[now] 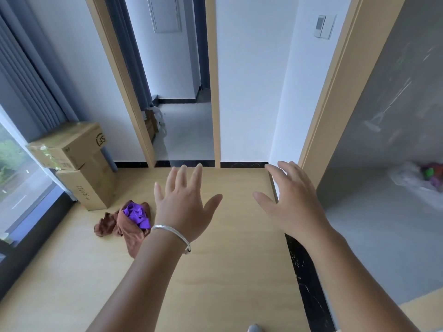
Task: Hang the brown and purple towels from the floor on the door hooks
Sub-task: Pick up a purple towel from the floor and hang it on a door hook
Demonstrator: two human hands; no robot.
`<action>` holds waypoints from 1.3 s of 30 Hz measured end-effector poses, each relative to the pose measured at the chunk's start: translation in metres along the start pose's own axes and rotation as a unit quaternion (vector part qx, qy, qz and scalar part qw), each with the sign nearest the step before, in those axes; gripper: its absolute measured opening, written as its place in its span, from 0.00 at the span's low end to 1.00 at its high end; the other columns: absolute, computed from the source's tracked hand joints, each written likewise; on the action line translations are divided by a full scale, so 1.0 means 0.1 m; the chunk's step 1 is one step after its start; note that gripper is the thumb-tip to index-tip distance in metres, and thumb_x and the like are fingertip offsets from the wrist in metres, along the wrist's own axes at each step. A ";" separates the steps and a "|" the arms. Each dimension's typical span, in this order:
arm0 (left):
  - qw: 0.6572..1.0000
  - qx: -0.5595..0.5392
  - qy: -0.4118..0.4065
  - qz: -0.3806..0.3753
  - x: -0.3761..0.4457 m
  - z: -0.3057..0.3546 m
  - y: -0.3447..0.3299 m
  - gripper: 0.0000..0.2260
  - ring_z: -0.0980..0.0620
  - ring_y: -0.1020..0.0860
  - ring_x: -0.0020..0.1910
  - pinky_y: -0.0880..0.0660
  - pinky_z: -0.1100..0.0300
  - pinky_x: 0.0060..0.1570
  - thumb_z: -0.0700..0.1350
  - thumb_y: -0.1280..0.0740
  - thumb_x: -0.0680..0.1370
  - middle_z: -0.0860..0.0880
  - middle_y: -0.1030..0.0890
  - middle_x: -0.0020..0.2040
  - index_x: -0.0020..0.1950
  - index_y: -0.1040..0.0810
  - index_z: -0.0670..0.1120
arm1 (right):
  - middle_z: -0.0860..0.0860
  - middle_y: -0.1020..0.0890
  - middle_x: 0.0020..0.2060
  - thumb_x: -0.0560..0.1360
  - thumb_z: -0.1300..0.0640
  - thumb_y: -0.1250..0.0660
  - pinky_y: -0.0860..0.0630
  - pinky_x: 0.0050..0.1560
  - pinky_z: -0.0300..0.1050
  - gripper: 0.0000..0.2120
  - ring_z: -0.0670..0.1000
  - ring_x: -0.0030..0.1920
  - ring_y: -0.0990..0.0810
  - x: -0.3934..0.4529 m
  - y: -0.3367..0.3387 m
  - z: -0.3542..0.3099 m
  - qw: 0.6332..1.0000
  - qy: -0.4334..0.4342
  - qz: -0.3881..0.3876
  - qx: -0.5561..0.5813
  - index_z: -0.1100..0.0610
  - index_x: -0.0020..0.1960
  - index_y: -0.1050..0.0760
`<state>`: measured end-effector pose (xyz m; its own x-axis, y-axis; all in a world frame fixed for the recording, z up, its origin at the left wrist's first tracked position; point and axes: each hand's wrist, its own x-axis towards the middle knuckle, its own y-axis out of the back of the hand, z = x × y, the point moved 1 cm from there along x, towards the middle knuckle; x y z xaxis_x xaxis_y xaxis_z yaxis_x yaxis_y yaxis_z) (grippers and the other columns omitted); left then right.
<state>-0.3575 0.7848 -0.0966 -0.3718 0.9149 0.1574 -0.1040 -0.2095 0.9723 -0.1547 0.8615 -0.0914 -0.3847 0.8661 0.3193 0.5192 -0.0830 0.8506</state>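
Note:
A crumpled brown towel (119, 227) lies on the wooden floor at the left, with a bunched purple towel (136, 214) on top of it. My left hand (184, 204), a silver bangle on its wrist, is held out palm down with fingers spread, just right of the towels and above them. My right hand (290, 200) is also held out with straight fingers, farther right near the door frame. Neither hand holds anything. No door hooks are in view.
Two stacked cardboard boxes (79, 161) stand by the window (16, 178) behind the towels. An open doorway (182, 130) with wooden frames lies ahead. At the right, a grey floor (383, 236) holds a plastic bag (422, 178) with coloured items.

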 end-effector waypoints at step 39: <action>0.996 -0.091 0.009 -0.014 5.48 0.09 -0.87 0.33 0.48 0.55 0.78 0.52 0.41 0.74 0.67 0.48 0.77 0.48 0.50 0.79 0.78 0.54 0.56 | 0.49 0.38 0.73 0.77 0.44 0.38 0.46 0.74 0.50 0.29 0.49 0.76 0.48 5.27 -1.23 1.03 0.995 0.021 -0.084 -0.043 0.50 0.75 0.40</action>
<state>-0.5444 1.3078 -0.0933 -0.3827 0.9153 0.1256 -0.2789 -0.2441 0.9288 -0.3428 1.3795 -0.0712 -0.4928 0.8503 0.1849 0.3785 0.0181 0.9254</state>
